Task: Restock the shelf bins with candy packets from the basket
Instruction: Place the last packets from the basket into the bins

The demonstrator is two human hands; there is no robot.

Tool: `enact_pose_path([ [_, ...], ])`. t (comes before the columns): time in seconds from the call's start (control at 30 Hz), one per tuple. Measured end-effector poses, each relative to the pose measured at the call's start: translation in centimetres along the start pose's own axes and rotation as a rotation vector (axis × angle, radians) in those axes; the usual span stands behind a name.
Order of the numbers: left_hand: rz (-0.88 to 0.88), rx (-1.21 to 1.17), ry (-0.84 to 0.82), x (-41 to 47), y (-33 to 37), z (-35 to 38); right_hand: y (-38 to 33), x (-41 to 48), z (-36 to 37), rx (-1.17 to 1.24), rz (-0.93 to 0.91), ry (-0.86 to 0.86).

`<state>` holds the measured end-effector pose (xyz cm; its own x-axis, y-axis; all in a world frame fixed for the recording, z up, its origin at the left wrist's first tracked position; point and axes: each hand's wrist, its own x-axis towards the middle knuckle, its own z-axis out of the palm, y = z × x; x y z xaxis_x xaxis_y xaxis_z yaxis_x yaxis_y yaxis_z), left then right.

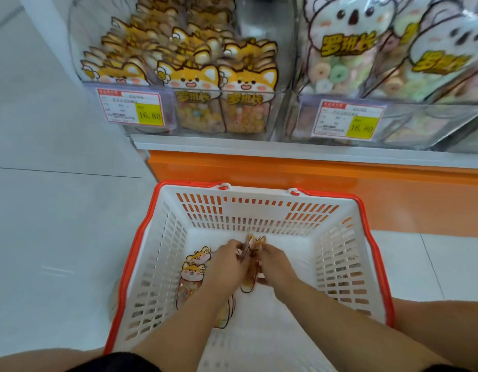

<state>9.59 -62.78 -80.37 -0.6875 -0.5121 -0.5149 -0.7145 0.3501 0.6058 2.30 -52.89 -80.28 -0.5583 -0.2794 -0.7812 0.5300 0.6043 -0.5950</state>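
Down at the near edge, bare knees either side of a white basket with an orange rim, set on the pale tiled floor. Inside it, left hand and right hand close together, both curled round a bunch of fox candy packets, upright and edge-on between them. Just left of the hands, loose fox packets face up on the basket bottom, partly under the left forearm. Beyond, orange shelf base. Above it, clear left bin packed with shelved fox packets, price tag reading 16.80; beside it, right bin of koala packets.
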Motion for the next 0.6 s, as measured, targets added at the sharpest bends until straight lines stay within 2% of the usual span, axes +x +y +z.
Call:
enact_pose_path([
  [0.1,0.075,-0.001,0.13,-1.6,2.9,-1.8,-3.5,-3.9,-1.3,0.261,-0.044,-0.084],
  [0.23,0.229,0.054,0.232,-4.6,7.3,-4.8,-7.0,-8.4,-3.4,0.333,-0.183,-0.162],
  [0.37,0.411,0.052,0.2,-8.1,10.5,-8.0,-9.2,-11.9,-5.2,0.329,-0.306,-0.168],
  [0.5,0.558,-0.068,0.126,-10.9,12.7,-11.2,-11.1,-15.3,-6.4,0.322,-0.445,-0.199],
  [0.6,0.645,-0.138,0.178,-12.7,14.0,-13.7,-12.4,-17.9,-7.0,0.421,-0.512,-0.227],
])
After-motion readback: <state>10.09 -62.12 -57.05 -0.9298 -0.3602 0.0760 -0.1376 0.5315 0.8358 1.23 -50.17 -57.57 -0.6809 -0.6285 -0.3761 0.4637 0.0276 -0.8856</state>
